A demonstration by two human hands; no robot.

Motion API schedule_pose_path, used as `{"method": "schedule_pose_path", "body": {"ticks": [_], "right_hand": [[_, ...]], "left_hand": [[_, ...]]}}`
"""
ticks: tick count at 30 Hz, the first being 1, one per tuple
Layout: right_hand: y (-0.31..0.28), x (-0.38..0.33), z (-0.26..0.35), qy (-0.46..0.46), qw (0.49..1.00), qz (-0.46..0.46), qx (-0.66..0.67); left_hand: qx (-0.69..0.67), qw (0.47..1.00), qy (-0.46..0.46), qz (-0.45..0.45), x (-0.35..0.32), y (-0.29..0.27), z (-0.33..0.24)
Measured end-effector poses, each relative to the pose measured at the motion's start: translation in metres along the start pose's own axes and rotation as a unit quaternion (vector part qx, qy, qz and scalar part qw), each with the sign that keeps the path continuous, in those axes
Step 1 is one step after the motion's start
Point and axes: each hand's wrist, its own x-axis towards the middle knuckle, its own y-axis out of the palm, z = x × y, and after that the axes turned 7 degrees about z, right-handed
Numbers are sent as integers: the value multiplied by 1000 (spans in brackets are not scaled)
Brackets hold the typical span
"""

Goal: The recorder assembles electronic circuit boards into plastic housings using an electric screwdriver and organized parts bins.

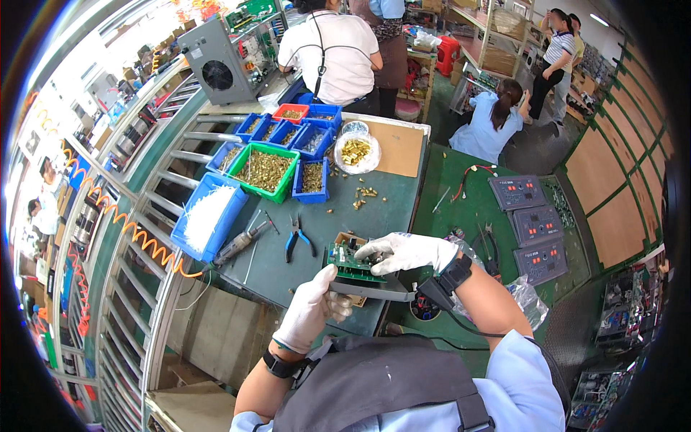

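Note:
Both my hands wear white gloves. Between them, near the bench's front edge, is a green circuit board with dark parts on top, above a grey panel whose edge faces me. My left hand is closed at the panel's left end, thumb up by the board's corner and fingers curled below. From the right, my right hand reaches over the board, its bent fingertips on the parts; what they pinch is hidden. Blue-handled pliers and a grey power screwdriver lie left of the board.
Blue bins and a green bin of brass fittings stand ahead, near a blue tray of white strips. Loose brass pieces lie rightward. Grey control panels rest on the right-hand green surface. Co-workers are beyond.

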Motion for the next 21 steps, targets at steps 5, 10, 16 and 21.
{"method": "schedule_pose_path", "body": {"ticks": [5,10,16,21], "right_hand": [[11,0,0,6,998,-50,46],[52,9,-11,-21,988,-146,-34],[112,20,-5,-22,961,-223,-161],[135,25,14,45,935,-238,-258]], "left_hand": [[-1,1000,11,26,0,-6,4],[46,997,1,56,-22,-18,17],[47,994,-38,86,-42,-67,63],[-51,991,-45,111,-53,-85,83]]}}
